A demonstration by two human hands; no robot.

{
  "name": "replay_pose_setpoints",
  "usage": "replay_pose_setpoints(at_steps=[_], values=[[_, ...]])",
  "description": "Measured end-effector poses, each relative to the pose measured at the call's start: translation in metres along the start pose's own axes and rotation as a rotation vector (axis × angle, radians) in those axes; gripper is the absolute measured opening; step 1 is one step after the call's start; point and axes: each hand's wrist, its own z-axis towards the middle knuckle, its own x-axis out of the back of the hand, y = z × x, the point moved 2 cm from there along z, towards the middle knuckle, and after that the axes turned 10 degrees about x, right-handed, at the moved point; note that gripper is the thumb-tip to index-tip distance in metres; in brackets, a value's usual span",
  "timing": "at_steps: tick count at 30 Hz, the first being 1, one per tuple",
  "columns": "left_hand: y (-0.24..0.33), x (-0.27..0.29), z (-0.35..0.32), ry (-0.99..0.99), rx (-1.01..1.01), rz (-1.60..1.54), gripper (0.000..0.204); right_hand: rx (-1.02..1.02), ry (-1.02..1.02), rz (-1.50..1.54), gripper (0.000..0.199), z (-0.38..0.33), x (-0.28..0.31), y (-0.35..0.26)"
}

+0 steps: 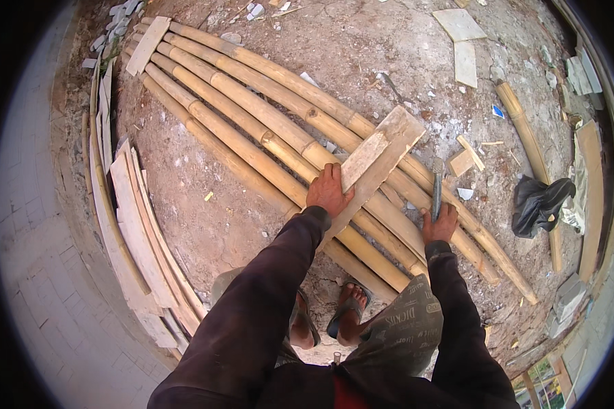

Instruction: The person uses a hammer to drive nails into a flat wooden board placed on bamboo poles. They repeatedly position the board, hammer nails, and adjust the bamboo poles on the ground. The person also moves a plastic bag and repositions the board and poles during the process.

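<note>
Several long yellow bamboo poles (266, 140) lie side by side on the ground, running from the far left toward the near right. A wooden board (382, 160) with a paler strip along its left side lies across them near my end. My left hand (327, 192) rests on the poles against the board's left edge, fingers stretched forward and thumb beside the wood. To the right of the board, my right hand (441, 223) is closed around a grey rod-shaped tool (436, 189) that points away from me; its exact kind is unclear. Another short board (149, 46) crosses the poles' far ends.
Planks (147, 225) are stacked along the paved strip on the left. On the right are a loose bamboo pole (525, 129) and a black plastic bag (540, 204). Wood offcuts (462, 162) and pale tile pieces (465, 63) litter the dirt. My sandalled feet (351, 307) stand beside the poles.
</note>
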Motion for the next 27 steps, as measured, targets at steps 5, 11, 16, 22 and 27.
replay_pose_setpoints(at_steps=[5,11,16,22,27], values=[[-0.002,-0.001,-0.015,0.085,0.002,-0.015,0.063,-0.003,0.039,0.009,0.049,-0.005,-0.007,0.001],[-0.033,0.029,-0.001,0.081,0.074,-0.048,0.069,0.042,0.139,0.015,0.05,-0.008,-0.013,0.006],[-0.07,0.051,0.034,0.306,0.096,0.037,0.063,0.088,0.195,0.016,0.056,-0.011,-0.016,0.009],[-0.073,0.032,0.036,0.386,0.109,0.055,0.062,0.057,0.168,0.039,0.046,-0.012,-0.014,0.004],[-0.073,0.031,0.04,0.375,0.195,-0.007,0.059,0.074,0.184,0.003,0.045,-0.011,-0.015,-0.003]])
